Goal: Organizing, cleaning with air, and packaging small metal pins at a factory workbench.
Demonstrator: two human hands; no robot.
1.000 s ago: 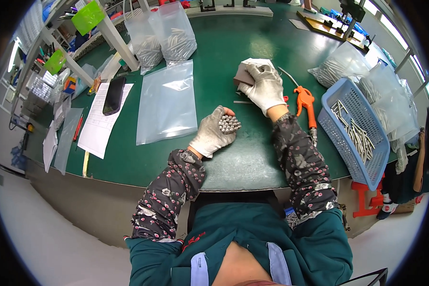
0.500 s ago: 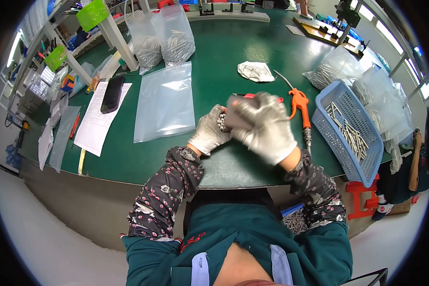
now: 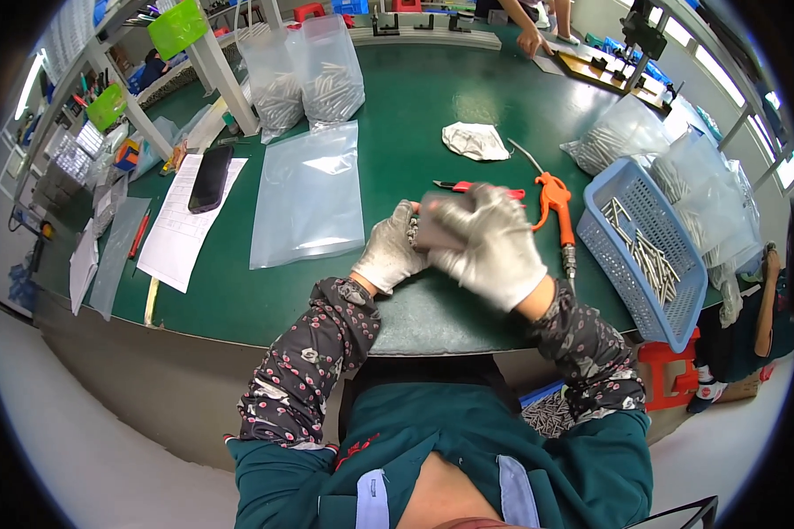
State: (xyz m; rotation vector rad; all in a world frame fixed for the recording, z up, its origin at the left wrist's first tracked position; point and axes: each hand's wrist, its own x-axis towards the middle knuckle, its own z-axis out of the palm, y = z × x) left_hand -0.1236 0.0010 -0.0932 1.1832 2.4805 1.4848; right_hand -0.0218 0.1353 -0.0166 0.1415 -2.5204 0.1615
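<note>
In a whitish work glove, my left hand [image 3: 390,250] is closed round a small bundle of metal rods [image 3: 412,231]; only their ends show. My right hand [image 3: 503,256], gloved too and partly smeared by motion, grips a flat grey-brown pad [image 3: 438,226], which looks like an abrasive pad. The pad lies against the rod ends, covering part of them. Just beyond my right hand is a red-handled tool [image 3: 454,186], partly hidden by it. To the right of that hand lies an orange air blow gun [image 3: 556,201] with a metal nozzle.
A blue basket [image 3: 602,242] of metal rods stands at right, beside filled plastic bags [image 3: 613,137]. Left are a flat clear bag [image 3: 309,207], a phone [image 3: 210,179] on paper and bagged rods [image 3: 331,88]. A white cloth [image 3: 475,141] lies ahead. A co-worker's hand [image 3: 532,40] shows at the far edge.
My right hand and the pad have shifted slightly against the rods, and more of the red-handled tool shows. A co-worker's hand has come in at the far side. My left hand keeps its hold.
</note>
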